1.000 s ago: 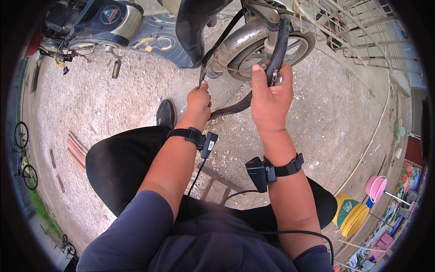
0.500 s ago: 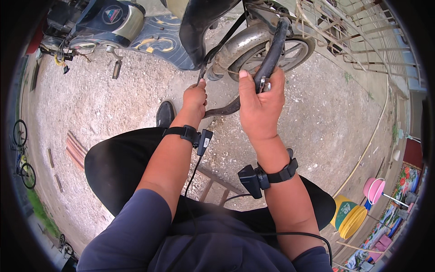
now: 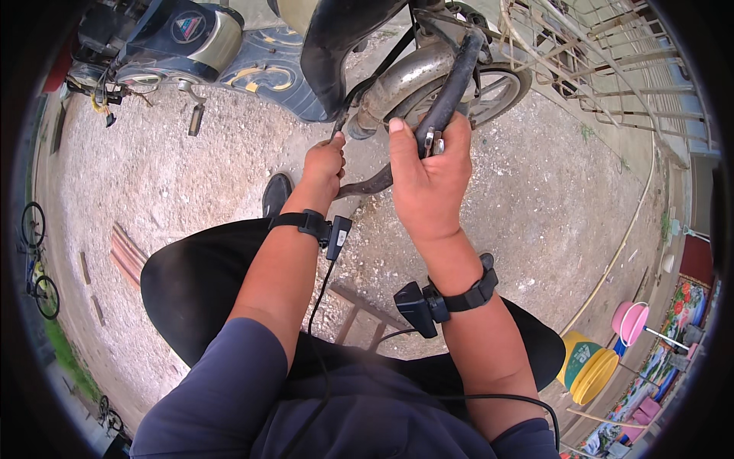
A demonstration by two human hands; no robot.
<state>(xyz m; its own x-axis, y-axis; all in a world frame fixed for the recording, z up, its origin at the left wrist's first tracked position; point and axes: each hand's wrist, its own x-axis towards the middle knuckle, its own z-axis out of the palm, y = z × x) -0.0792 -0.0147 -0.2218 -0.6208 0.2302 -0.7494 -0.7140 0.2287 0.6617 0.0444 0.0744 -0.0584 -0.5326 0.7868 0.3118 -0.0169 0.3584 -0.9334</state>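
"What are you seeing?"
"I'm facing a scooter [image 3: 260,73], its wheel [image 3: 501,88], then the black tube [image 3: 451,92] looping in front. The right hand [image 3: 432,172] is gripping it beside the metal valve [image 3: 430,141]; the left hand [image 3: 324,162] is pinching another stretch between its fingers."
"Any worry?"
"Uneven pulling could be straining the valve or snagging the tube on the wheel."

Scooter badge [image 3: 186,27]: a round emblem at the far left, on the dark blue bodywork [image 3: 157,47], showing a coloured triangle inside a pale ring; any lettering is too small to read.
Yellow bucket [image 3: 595,375]: stands at the right, bearing a green patch [image 3: 585,359] with pale characters, too blurred to read.
Left wrist device [image 3: 334,249]: black, with a tiny pale label [image 3: 342,236], illegible.
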